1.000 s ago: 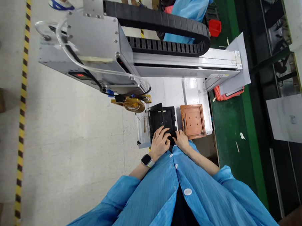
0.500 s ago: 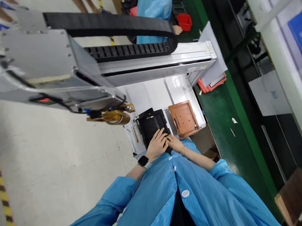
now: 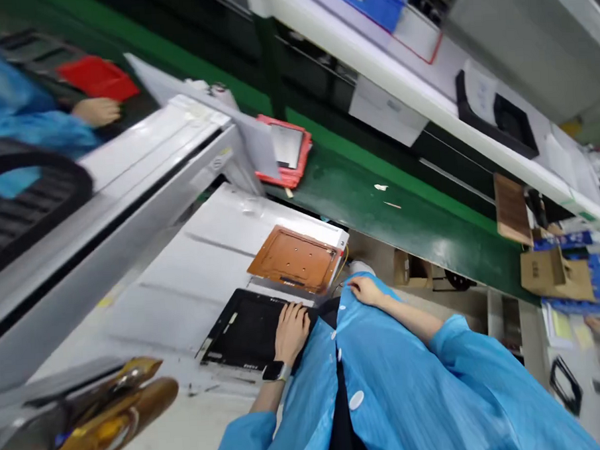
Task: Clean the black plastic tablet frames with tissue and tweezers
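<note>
The right hand [image 3: 366,292] has moved from the left hand [image 3: 291,330] to the blue coat [image 3: 410,373].

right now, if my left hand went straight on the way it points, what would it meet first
Probably the orange tray, just past the black tray beneath your left hand; depth is unclear, so it might pass above.

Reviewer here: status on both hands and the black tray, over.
Left hand resting on black tray, near end. Right hand off it, at blue coat. Brown tray alongside.
</note>
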